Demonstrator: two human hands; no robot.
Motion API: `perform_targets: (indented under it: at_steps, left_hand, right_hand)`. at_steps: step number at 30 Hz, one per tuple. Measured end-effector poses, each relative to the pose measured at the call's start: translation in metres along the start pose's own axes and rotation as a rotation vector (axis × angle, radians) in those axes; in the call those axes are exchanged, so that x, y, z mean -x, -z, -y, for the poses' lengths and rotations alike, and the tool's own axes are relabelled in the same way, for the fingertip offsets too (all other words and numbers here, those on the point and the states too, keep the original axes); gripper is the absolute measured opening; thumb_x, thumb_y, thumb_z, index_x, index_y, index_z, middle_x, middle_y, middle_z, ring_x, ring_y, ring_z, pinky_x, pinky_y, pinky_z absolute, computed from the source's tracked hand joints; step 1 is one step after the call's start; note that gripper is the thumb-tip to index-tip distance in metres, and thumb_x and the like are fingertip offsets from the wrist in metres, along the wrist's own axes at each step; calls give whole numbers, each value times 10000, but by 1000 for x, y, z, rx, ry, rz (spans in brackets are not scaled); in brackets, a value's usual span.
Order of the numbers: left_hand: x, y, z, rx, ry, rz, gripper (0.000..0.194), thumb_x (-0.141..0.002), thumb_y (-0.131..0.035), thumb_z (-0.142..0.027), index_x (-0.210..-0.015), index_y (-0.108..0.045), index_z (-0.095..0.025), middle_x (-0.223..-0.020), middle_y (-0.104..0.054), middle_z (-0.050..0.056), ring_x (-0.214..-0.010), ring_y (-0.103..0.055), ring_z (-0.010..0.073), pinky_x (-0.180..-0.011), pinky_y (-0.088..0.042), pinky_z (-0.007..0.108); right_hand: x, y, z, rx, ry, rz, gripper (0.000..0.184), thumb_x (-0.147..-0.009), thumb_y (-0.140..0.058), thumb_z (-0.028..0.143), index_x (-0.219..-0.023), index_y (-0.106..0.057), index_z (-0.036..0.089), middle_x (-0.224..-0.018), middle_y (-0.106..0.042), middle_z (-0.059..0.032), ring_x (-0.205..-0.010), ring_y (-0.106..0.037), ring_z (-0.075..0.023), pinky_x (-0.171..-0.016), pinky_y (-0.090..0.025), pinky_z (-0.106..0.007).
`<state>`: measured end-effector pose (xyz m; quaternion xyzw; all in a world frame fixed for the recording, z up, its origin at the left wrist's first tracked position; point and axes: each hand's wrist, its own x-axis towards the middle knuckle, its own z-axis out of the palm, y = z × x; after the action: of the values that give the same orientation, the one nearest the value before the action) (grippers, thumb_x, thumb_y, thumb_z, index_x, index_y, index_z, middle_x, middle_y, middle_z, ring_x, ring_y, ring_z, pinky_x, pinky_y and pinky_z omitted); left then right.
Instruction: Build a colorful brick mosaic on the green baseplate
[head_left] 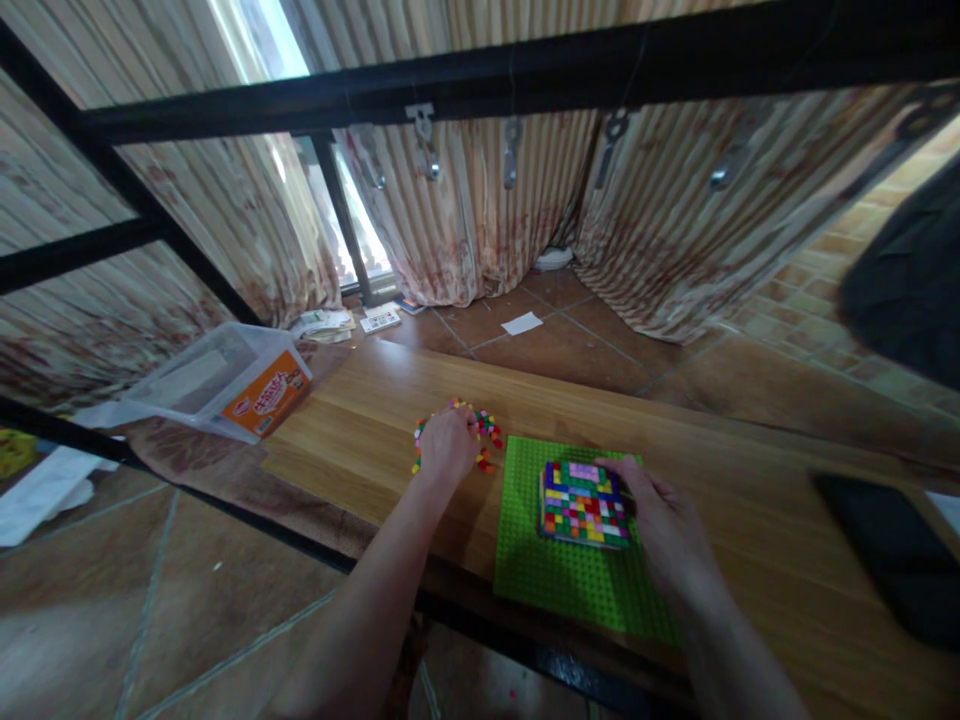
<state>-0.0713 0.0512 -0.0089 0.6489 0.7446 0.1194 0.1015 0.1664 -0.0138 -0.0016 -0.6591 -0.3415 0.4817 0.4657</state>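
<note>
My left hand [448, 445] is in a small pile of loose toy bricks [486, 426] on the wooden board. Its fingers curl downward, and whatever they pinch is hidden by the hand. A block of many-coloured toy bricks [586, 505] sits on a green baseplate [570, 580]; its top is a patchwork of small bricks with a pink patch near the far edge. My right hand [664, 510] grips the block at its right side, one finger reaching over the far right corner. The tips of its other fingers are hidden.
A clear plastic box [217, 380] with an orange label stands at the left end of the wooden board [360, 440]. A dark phone-like slab [892, 550] lies on the right. A black metal bar [480, 85] with hanging clips crosses above. Curtains [480, 220] hang behind.
</note>
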Motion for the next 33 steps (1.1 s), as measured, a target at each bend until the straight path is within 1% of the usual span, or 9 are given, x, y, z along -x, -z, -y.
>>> perform_targets:
  at_steps: [7,11,14,18,22,25,28,31,33]
  left_hand:
    - [6,3,11,56,-8,52,258,-874,-528,-128,-958,-747,-237,-1001,-770,60,-986,-702,232,-858,-516,321]
    - [7,3,12,80,-3,22,250,-848,-535,-108,-935,-740,-222,-981,-768,76,-964,-708,254,-843,-526,353]
    - [6,5,13,151,-28,-43,186,-831,-558,-115,-868,-719,-203,-899,-759,72,-883,-709,249,-811,-531,365]
    - [8,6,9,497,-219,-145,109,-817,-580,-114,-807,-657,-191,-824,-725,30,-801,-692,184,-794,-537,321]
    - [25,7,-15,799,-446,-154,74,-837,-590,-138,-845,-632,-198,-837,-693,8,-808,-672,148,-777,-538,283]
    - [44,9,-38,834,-608,-110,104,-864,-564,-117,-861,-633,-194,-860,-683,14,-836,-659,140,-792,-530,280]
    - [57,8,-55,766,-743,-83,167,-878,-540,-89,-949,-636,-205,-911,-691,17,-883,-655,145,-826,-527,296]
    - [62,5,-63,656,-796,-88,218,-878,-553,-86,-1043,-616,-214,-967,-704,28,-956,-656,173,-897,-523,351]
    - [62,2,-65,614,-803,-101,249,-883,-563,-92,-1097,-597,-215,-983,-708,31,-977,-655,184,-936,-515,383]
  right_hand:
    - [-3,1,-5,-14,24,27,530,-707,-710,656,-914,-815,180,-799,-789,-58,-694,-726,-245,-637,-557,-328]
    - [-6,2,-9,-2,29,42,522,-724,-710,653,-928,-814,183,-806,-788,-51,-700,-719,-233,-643,-549,-319]
    - [-8,2,-11,-23,49,33,498,-732,-713,644,-898,-816,186,-819,-788,-56,-708,-711,-228,-646,-543,-318]
    - [-11,1,-13,-62,170,-65,407,-751,-734,590,-839,-815,201,-877,-795,-65,-792,-716,-232,-722,-549,-335]
    - [-12,3,-13,-152,334,-119,301,-800,-746,522,-839,-808,230,-916,-798,-54,-897,-723,-230,-832,-548,-360]
    - [-11,5,-12,-182,393,-130,252,-820,-751,487,-837,-807,242,-893,-795,-43,-860,-717,-208,-810,-549,-350]
    - [-9,5,-11,-198,406,-120,216,-814,-764,461,-816,-809,250,-854,-789,-32,-806,-703,-193,-766,-546,-337]
    - [-7,6,-8,-216,453,-39,144,-812,-774,416,-824,-814,279,-846,-784,-16,-797,-693,-183,-768,-543,-332]
    - [-5,9,-5,-203,527,33,77,-812,-781,360,-857,-818,310,-896,-781,-6,-867,-695,-182,-831,-539,-336]
